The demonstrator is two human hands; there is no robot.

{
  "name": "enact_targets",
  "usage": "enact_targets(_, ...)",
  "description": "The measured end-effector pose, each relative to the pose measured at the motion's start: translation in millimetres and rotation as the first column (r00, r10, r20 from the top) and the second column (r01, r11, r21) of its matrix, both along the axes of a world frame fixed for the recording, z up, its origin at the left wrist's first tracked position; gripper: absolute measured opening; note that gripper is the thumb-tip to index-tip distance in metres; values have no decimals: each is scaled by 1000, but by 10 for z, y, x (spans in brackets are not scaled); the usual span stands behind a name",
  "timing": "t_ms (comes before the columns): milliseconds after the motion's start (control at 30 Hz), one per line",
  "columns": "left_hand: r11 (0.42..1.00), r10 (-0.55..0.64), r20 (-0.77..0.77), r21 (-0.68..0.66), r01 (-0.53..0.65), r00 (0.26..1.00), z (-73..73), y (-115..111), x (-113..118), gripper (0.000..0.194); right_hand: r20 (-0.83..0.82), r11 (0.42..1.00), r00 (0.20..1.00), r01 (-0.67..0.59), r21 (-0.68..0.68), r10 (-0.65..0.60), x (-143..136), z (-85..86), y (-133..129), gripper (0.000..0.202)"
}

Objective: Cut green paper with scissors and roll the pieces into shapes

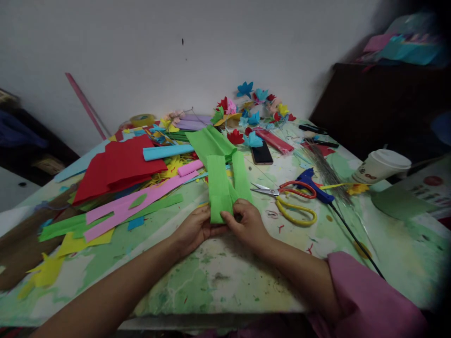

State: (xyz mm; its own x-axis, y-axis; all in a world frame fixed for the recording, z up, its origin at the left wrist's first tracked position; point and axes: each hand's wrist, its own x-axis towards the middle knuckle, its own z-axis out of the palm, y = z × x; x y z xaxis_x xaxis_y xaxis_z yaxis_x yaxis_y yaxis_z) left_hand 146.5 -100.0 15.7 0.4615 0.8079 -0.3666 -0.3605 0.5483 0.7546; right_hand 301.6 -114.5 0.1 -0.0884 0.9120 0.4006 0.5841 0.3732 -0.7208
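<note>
Both forearms are stretching in from the near edge, a pink sleeve (366,300) covering our right one, and we are meeting in the middle of the worktop (218,277). Our left hand (193,230) is closing its fingers on the lower left corner of a folded strip of green paper (220,188), while our right hand (248,224) is pinching the lower right corner of it, thumb on top. So both hands are gripping the green paper, which is lying flat on the worktop just ahead of us and running away from us towards a wider green sheet (209,143).

Just to the right of our right hand, scissors (285,197) with one red and one yellow handle are lying with blades pointing left, and a blue glue gun (313,183) is resting beside them, its black cord trailing towards the near right edge. A phone (261,153) is lying beyond the scissors. Over on the left we are seeing a red sheet (118,166), a light blue roll (167,151) and long pink strips (141,202) crossing green ones. Paper flowers (253,105) are crowding the far edge by the wall, and a white lidded cup (380,165) is lying tipped over at the far right.
</note>
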Motion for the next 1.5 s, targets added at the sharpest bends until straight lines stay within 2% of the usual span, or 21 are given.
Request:
enact_targets(67, 1000, -16, 37, 10, 16, 999, -3, -8, -11, 28, -1, 1000, 1000, 10, -23, -10, -2, 2, -2, 38)
enact_targets(167, 989, -95, 46, 117, 89, 994, -19, -19, -17, 40, -13, 999, 1000, 23, -47, -24, 2, 11, -2, 40)
enact_targets(267, 958, -151, -44, 242, 157, 988, -49, -23, -8, 41, -17, 998, 1000, 20, -56, -21, 8, 18, 4, 40)
enact_targets(333, 950, -141, -98, 265, 163, 985, -67, -22, 0, 36, -26, 998, 999, 21, -60, -23, 11, 16, 10, 40)
enact_targets(633, 973, -108, -205, 180, 146, 973, -44, -13, 25, 37, -55, 999, 998, 9, -41, -11, 18, -39, 18, 38)
enact_targets(833, 978, -77, -191, 175, 111, 979, -74, -6, 18, 35, -133, 999, 991, -10, -30, 6, 37, -12, 8, 30)
enact_targets(967, 979, -46, -179, 188, 80, 983, -74, -2, 11, 34, -253, 993, 966, -75, -92, 50, 46, 28, -3, 22)
enact_targets(1200, 977, -93, -167, 173, 122, 982, -84, 1, 19, 40, -306, 993, 951, -85, -85, 55, 29, -3, 11, 20)
enact_targets(1333, 968, -107, -154, 211, 139, 982, -73, 0, 25, 41, -330, 995, 943, -75, -63, 50, 31, -41, 21, 18)
enact_targets(1500, 957, -44, -183, 275, 94, 982, -48, -13, 15, 40, -267, 992, 957, -122, -18, 113, 42, -1, 19, 25)
